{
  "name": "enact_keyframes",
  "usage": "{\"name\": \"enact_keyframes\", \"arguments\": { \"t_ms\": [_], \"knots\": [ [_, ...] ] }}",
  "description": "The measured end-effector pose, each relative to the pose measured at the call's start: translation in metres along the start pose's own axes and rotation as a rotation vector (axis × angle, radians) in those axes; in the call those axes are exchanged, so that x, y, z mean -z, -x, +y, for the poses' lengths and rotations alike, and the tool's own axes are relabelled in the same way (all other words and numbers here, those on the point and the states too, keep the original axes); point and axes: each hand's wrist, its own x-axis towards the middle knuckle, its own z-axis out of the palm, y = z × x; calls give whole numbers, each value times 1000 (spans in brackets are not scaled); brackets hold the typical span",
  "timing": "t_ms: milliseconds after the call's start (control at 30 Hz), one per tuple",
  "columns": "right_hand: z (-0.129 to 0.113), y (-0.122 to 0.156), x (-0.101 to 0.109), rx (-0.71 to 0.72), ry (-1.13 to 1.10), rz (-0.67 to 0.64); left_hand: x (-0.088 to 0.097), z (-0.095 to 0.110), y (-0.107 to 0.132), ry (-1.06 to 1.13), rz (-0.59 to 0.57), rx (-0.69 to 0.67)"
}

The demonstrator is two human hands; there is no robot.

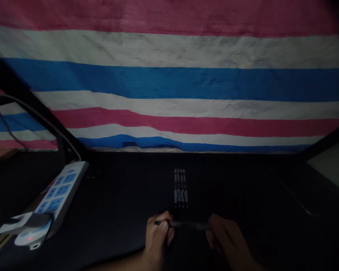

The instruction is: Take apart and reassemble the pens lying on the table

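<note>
A slim dark pen [188,224] lies crosswise between my two hands, roughly level above the black tabletop. My left hand [159,235] pinches its left part between thumb and fingers, with the dark end poking out past the thumb. At the other end, my right hand [227,237] is closed around the pen, its fingertips partly lost in shadow. Just beyond my hands, several similar pens [181,188] with clear barrels lie side by side in a neat row, pointing away from me.
A white power strip [59,195] with blue sockets lies at the left, a plug and cable at its near end. Striped plastic sheeting [186,82] hangs behind the black table [124,203]. A dark flat object [310,188] is faintly visible at the right.
</note>
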Motion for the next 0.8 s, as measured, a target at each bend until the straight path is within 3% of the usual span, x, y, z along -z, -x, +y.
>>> {"name": "enact_keyframes", "arguments": {
  "t_ms": [400,533,800],
  "knots": [
    [3,2,0,107,-36,93,-2,6,-3,-33,5,-9],
    [1,-1,0,35,-58,14,-3,7,-5,-24,9,1],
    [-2,-6,1,-21,-125,12,-1,7,-6,-24,23,3]
  ]
}}
